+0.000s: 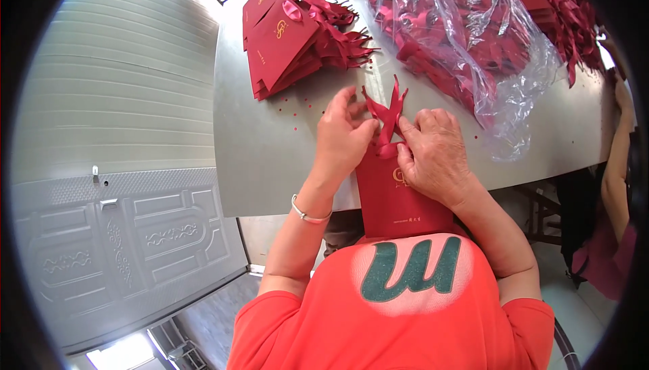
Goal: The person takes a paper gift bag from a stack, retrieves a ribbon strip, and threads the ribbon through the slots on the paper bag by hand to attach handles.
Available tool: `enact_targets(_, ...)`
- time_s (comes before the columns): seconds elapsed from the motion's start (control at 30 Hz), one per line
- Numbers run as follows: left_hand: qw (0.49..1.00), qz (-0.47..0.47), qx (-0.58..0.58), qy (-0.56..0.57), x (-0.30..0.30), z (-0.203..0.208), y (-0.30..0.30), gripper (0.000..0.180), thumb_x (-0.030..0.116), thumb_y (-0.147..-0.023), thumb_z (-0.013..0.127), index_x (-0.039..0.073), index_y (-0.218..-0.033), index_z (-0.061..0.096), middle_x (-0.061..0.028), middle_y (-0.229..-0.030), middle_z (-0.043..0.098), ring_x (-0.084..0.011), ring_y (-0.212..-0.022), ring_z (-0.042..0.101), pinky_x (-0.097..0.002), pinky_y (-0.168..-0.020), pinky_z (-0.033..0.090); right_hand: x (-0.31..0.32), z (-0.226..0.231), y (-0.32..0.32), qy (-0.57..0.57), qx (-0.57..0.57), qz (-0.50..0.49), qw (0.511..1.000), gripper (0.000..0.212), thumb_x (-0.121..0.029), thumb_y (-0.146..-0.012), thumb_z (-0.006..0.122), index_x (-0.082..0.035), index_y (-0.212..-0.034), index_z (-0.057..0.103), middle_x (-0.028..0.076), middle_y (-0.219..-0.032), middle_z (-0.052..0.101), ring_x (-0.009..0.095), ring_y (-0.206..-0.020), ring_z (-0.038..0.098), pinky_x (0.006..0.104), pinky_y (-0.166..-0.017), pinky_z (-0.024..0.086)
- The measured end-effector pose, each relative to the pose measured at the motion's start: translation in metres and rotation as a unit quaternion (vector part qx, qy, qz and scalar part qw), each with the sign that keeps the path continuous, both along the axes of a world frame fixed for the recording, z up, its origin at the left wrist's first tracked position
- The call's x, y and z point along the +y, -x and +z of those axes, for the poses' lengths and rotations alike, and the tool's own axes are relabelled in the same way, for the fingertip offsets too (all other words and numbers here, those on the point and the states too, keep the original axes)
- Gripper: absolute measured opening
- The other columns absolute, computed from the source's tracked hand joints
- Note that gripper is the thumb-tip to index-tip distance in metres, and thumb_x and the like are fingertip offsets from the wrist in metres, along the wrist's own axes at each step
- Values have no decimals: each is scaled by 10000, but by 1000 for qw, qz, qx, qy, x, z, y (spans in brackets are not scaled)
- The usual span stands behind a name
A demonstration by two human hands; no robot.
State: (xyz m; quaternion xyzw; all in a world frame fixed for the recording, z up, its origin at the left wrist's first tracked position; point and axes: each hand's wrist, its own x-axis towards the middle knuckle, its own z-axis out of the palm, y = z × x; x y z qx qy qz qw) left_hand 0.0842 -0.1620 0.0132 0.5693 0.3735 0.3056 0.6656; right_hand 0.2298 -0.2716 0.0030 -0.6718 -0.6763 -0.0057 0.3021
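At the six-o'clock edge of the surface [287, 177], a red bag [404, 204] was held by its ribbon [388, 114] in the right grip [436, 154], left grip [343, 139] loosely curled; tying seemed unfinished, the ten-o'clock bags [280, 45] done.

The right hand [436, 155] hides part of the red bag [404, 204] and its emblem [397, 177]; the top edge crops the plastic sheet [473, 56], the dark rim a co-worker [614, 174].
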Motion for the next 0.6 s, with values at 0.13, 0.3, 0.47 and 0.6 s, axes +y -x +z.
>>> enact_targets(0.13, 942, 19, 243, -229, 17, -3, -2, 493, -12, -799, 643, -92, -1256, 475, -166, -1113, 628, -165, -863, 666, -269, -745, 553, -2, 0, 4, -86, 30, -49, 995, 389, -161, -718, 690, -27, -1081, 647, 119, -975, 538, 300, -945, 496, 429, -830, 395)
enact_targets(0.3, 903, 59, 286, -316, 20, 6, 13, 327, 100, -817, 646, -68, -1094, 603, -106, -835, 688, -141, -737, 663, -260, -611, 526, -3, 6, 1, -52, -4, 32, 998, 279, -135, -715, 693, -29, -972, 668, 130, -1018, 549, 306, -993, 504, 406, -851, 402)
enact_targets(0.47, 911, -89, 376, -146, 14, 26, 20, 292, 226, -784, 709, -64, -787, 674, -75, -629, 624, -119, -548, 579, -291, -505, 468, 5, 14, 12, 34, -46, 30, 998, 203, -99, -699, 659, -21, -887, 667, 152, -1060, 556, 319, -1030, 502, 405, -881, 398)
enact_targets(0.6, 892, -115, 388, -199, 21, 17, 18, 320, 253, -774, 721, -59, -727, 667, -77, -617, 613, -121, -542, 570, -304, -508, 470, 9, 8, 22, 14, -57, 1, 998, 281, -93, -703, 617, -14, -966, 680, 174, -1148, 557, 334, -1104, 482, 434, -938, 381)
